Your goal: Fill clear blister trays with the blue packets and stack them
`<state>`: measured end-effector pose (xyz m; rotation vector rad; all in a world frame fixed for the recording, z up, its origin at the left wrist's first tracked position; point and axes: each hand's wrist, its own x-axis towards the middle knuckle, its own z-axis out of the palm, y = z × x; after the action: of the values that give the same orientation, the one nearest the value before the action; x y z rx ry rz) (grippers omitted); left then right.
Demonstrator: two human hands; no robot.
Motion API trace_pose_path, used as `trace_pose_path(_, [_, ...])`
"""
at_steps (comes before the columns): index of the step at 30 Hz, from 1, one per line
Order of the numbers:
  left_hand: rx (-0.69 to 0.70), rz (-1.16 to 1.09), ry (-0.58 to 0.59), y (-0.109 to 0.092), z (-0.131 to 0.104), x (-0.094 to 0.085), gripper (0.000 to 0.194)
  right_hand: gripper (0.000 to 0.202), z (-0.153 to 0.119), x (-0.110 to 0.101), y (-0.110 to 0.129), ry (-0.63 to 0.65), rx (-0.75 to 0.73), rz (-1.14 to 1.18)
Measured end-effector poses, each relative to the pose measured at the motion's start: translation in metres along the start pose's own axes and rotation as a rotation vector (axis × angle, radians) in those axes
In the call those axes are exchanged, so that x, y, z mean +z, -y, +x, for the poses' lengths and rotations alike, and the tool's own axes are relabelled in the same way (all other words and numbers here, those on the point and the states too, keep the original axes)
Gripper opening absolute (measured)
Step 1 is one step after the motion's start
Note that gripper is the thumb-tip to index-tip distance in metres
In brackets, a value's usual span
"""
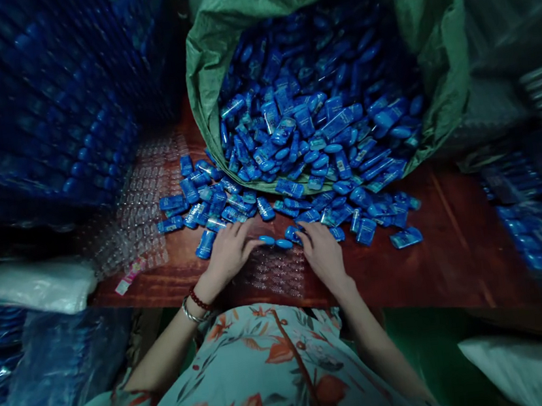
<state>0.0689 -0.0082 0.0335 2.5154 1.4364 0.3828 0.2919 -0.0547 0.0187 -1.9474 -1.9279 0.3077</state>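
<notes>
Small blue packs (216, 200) lie loose across the reddish wooden table. My left hand (230, 251) has its thumb and fingers round a blue pack (266, 240) at the near side of the pile. Just right of that, another blue pack (284, 244) rests at the far edge of a clear moulded tray (274, 272), which lies between my hands near the table's front edge. My right hand (322, 249) is closed at a blue pack (292, 234) beside the tray, its fingers partly hiding the pack.
A green sack (201, 80) full of blue packs lies open behind the pile. More clear trays (140, 206) are at the left, below tall stacks of filled trays (42, 106). Filled trays (531, 230) stand at the right. A pink packet (130, 276) lies left.
</notes>
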Motion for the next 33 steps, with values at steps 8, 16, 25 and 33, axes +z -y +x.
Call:
trace_pose_path(8, [-0.127, 0.262, 0.168, 0.045, 0.001, -0.003, 0.031, 0.046, 0.022, -0.008, 0.005, 0.35, -0.029, -0.242])
trace_pose_path(16, [-0.043, 0.227, 0.231, 0.045, 0.004, -0.013, 0.022, 0.024, -0.006, -0.027, -0.017, 0.138, 0.169, 0.222])
trace_pose_path(25, [0.035, -0.321, -0.079, 0.018, -0.042, -0.027, 0.037, 0.021, -0.063, -0.004, 0.013, -0.017, 0.221, 0.824])
trace_pose_path(33, [0.248, -0.301, -0.094, 0.0, -0.03, 0.019, 0.03, 0.038, -0.056, 0.023, 0.012, -0.097, -0.238, 0.29])
